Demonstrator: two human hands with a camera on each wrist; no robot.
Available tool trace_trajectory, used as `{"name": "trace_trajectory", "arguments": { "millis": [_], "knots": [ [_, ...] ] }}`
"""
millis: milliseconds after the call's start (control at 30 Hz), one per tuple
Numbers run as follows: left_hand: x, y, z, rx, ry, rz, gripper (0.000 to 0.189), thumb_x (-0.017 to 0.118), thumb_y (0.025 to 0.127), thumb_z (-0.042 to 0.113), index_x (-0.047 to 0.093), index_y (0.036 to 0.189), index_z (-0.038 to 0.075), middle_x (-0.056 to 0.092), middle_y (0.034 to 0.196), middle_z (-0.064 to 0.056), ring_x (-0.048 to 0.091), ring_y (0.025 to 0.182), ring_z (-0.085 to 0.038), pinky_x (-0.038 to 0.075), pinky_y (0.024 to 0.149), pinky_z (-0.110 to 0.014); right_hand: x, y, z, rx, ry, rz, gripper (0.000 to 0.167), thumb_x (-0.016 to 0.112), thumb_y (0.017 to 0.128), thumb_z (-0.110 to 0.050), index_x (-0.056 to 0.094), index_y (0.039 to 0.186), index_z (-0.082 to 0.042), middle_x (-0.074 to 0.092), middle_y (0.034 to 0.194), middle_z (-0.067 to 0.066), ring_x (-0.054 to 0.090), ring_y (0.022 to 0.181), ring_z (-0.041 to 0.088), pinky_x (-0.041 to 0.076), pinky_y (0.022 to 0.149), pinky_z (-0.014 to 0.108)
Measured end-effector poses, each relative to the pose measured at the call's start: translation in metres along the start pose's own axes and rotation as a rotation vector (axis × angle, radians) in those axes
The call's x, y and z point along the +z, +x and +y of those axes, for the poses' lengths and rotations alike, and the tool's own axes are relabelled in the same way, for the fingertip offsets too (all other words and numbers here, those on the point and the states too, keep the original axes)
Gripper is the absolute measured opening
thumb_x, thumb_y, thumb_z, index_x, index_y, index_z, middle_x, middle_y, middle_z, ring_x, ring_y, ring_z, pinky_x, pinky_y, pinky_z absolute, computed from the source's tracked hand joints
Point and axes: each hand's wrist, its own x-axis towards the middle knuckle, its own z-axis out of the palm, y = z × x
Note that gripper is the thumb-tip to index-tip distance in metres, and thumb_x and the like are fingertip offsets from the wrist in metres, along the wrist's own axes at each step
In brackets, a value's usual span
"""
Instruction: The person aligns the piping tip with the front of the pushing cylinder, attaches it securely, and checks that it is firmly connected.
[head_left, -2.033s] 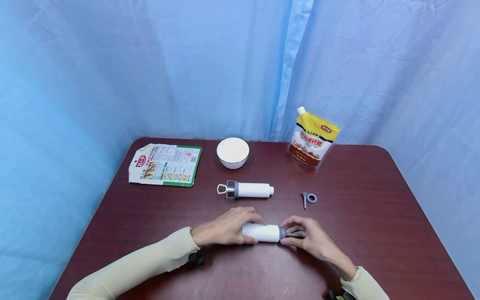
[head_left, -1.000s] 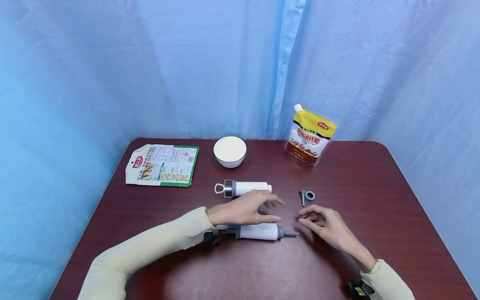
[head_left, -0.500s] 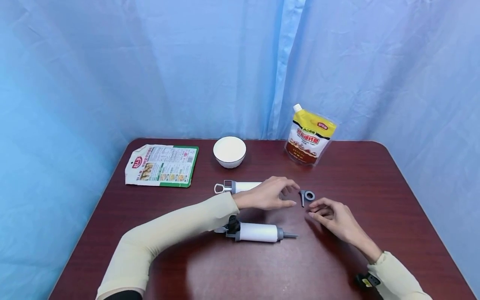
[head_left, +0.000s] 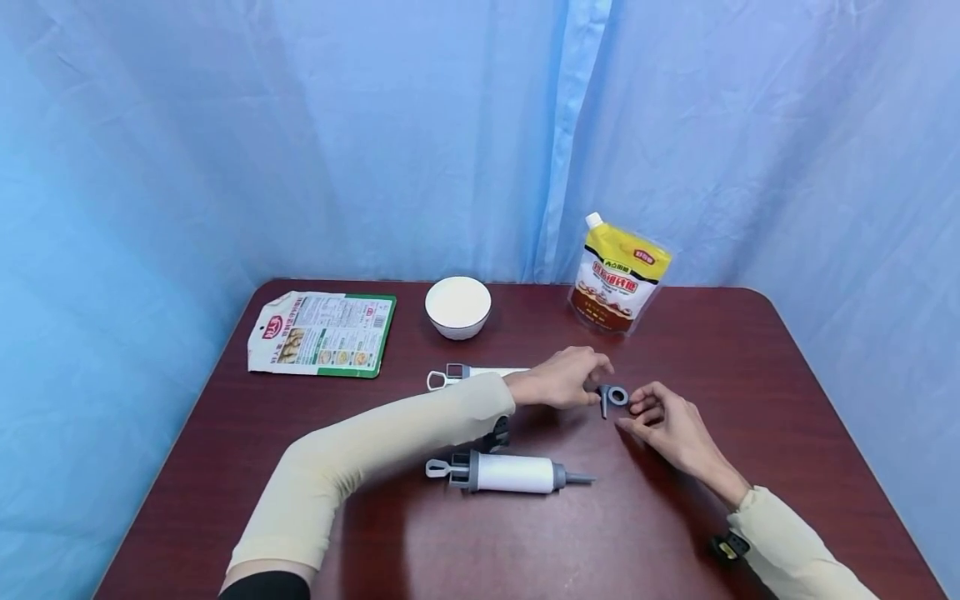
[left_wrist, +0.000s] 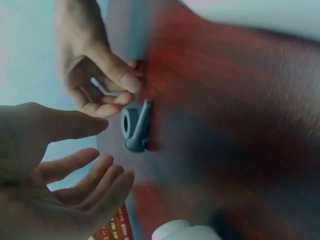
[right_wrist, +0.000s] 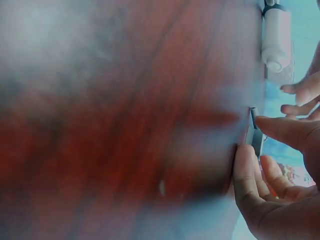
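Observation:
A small grey nozzle (head_left: 604,403) and a grey ring (head_left: 625,397) lie side by side on the table, between the two hands. My left hand (head_left: 564,379) reaches in from the left, fingers loosely bent beside the nozzle, holding nothing. From the right comes my right hand (head_left: 672,427), its fingertips close to the ring; the left wrist view shows a gap there. Nearer me lies a white icing syringe (head_left: 517,473), with a grey nozzle on its tip and its handle to the left. Another white icing syringe (head_left: 491,372) is partly hidden behind my left forearm.
Across the back stand a white bowl (head_left: 459,325) and a yellow and brown spouted pouch (head_left: 617,279). A white and green food packet (head_left: 322,333) lies flat at the far left. A blue curtain (head_left: 405,150) hangs behind the table (head_left: 720,333).
Both hands have left the near syringe, which now lies free. My left hand has moved right and away from me to the nozzle; my right hand has moved to beside the ring.

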Motion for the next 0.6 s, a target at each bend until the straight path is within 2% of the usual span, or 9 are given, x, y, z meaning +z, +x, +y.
{"name": "trace_trajectory", "arguments": {
  "millis": [133,233,433,600],
  "knots": [
    [0.002,0.008,-0.001,0.018,0.081,-0.02,0.046,0.074,0.095,0.015,0.062,0.139,0.008,0.069,0.12,-0.008,0.062,0.105,-0.014,0.051,0.09,-0.023,0.001,0.006,0.0,-0.008,-0.007,0.022,0.038,0.086,0.087,-0.018,0.062,0.112,-0.002,0.072,0.097,0.013,0.068,0.076,0.006,0.055,0.069,0.017],
    [0.004,0.015,-0.001,0.02,0.093,-0.036,0.046,0.073,0.094,0.012,0.063,0.138,0.008,0.071,0.12,-0.007,0.063,0.103,-0.013,0.051,0.088,-0.023,-0.001,0.01,0.0,-0.021,-0.008,0.02,0.042,0.087,0.086,-0.018,0.062,0.115,0.0,0.072,0.1,0.015,0.069,0.079,0.011,0.055,0.07,0.017],
    [0.008,0.024,-0.001,0.009,0.047,-0.068,0.044,0.07,0.092,0.006,0.065,0.136,0.008,0.072,0.121,-0.005,0.064,0.103,-0.011,0.052,0.087,-0.02,-0.002,0.015,0.001,-0.045,-0.024,0.015,0.044,0.086,0.087,-0.014,0.065,0.122,0.0,0.072,0.11,0.018,0.072,0.083,0.017,0.056,0.072,0.018],
    [0.012,0.027,-0.002,-0.008,0.023,-0.059,0.041,0.069,0.093,0.004,0.067,0.134,0.01,0.074,0.116,-0.003,0.067,0.099,-0.01,0.052,0.082,-0.019,0.001,0.019,0.002,-0.041,-0.022,0.002,0.037,0.083,0.089,-0.014,0.067,0.119,0.0,0.073,0.11,0.017,0.072,0.082,0.015,0.055,0.07,0.018]
  ]
}}
